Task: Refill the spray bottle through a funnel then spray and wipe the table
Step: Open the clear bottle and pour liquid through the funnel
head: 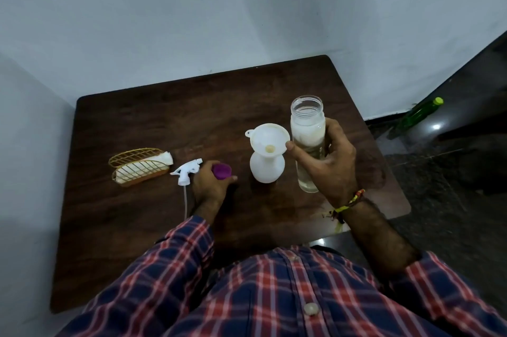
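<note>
Spray bottle point(267, 172) set up near the middle of the table point(142, 122), funnel point(269, 139) seated in its neck, pouring not yet begun.

The trigger head point(186, 170) has been taken off and lies to the left; spraying and wiping are judged still to come. A clear, uncapped water bottle point(307, 141) is gripped upright by the right hand point(329, 161) just beside the funnel. A purple cap point(221, 171) is held in the curled fingers of the left hand point(210, 183), low at the tabletop.
</note>
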`<state>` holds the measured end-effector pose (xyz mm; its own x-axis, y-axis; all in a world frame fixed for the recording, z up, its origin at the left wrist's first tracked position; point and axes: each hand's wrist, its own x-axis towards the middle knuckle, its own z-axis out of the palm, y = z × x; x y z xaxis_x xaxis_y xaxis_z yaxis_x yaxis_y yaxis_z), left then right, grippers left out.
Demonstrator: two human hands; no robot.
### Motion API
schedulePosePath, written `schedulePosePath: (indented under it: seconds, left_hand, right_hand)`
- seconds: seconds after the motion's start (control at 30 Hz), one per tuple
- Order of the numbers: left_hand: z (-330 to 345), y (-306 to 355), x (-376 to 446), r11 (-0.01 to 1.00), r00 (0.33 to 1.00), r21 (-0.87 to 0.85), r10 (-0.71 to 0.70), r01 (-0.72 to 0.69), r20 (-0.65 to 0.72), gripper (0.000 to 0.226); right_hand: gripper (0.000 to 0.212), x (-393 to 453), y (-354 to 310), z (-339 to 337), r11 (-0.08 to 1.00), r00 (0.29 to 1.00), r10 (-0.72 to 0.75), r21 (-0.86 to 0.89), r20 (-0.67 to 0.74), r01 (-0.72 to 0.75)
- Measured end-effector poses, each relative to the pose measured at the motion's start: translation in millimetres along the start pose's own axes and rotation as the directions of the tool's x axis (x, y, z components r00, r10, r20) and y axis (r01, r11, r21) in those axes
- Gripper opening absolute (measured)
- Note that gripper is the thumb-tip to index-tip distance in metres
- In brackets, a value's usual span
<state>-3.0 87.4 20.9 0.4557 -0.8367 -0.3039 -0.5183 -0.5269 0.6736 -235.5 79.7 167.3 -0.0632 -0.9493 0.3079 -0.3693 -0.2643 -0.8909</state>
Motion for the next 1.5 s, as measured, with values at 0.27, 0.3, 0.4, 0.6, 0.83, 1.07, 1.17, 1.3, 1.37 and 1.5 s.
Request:
schedulePosePath:
  seconds: [0.27,0.3,0.4,0.6,0.83,1.07,1.17,1.3,1.37,1.5]
  left_hand:
    - [6.3,-4.2,-8.5,0.893,0.979,0.411,0.124,-0.182,0.165,0.096]
    - [3.8,0.6,-9.9,0.886,0.977,0.423,0.126,-0.190,0.174,0.111]
    - [-7.5,21.2,-16.8,0.941,0.947,0.166,0.266,-0.295,0.179,0.141]
    - [-22.9,86.7,-46.4,0.844,0.874,-0.309,0.481,-0.439,0.072,0.134]
    - [-11.5,106.8,-44.3,0.867,0.877,-0.222,0.473,-0.446,0.085,0.111]
    - [-5.6,102.3,-35.1,0.872,0.872,-0.129,0.484,-0.473,0.070,0.098]
    - [-6.6,102.1,-34.4,0.864,0.864,-0.128,0.498,-0.487,0.078,0.097]
    - [-7.3,102.1,-34.7,0.858,0.856,-0.116,0.511,-0.501,0.081,0.097]
    - [-8.2,103.2,-35.6,0.851,0.849,-0.119,0.522,-0.512,0.079,0.095]
    - [-9.9,105.4,-35.7,0.840,0.839,-0.109,0.540,-0.531,0.071,0.091]
  right_hand:
    - [0.053,5.1,13.8,-8.3,0.999,0.999,0.025,-0.025,0.024,-0.024]
    - [0.053,5.9,14.5,-8.4,0.999,0.999,0.026,-0.023,0.029,-0.025]
    - [0.053,7.6,17.5,-8.5,0.999,0.998,0.033,-0.015,0.046,-0.032]
    - [0.057,6.3,38.7,-9.6,0.996,0.997,0.026,-0.083,0.072,-0.020]
    - [0.061,5.1,59.7,-11.3,0.983,0.994,0.006,-0.183,0.111,0.014]
    - [0.059,8.0,66.0,-13.0,0.951,0.989,-0.009,-0.303,0.150,0.054]
    - [0.060,10.2,68.3,-14.5,0.935,0.986,-0.010,-0.348,0.167,0.069]
    - [0.061,14.9,66.7,-17.8,0.899,0.976,-0.023,-0.424,0.216,0.115]
    - [0.061,16.9,65.2,-19.9,0.879,0.969,-0.026,-0.455,0.247,0.140]
    - [0.061,21.0,64.6,-23.7,0.830,0.954,-0.040,-0.522,0.298,0.198]
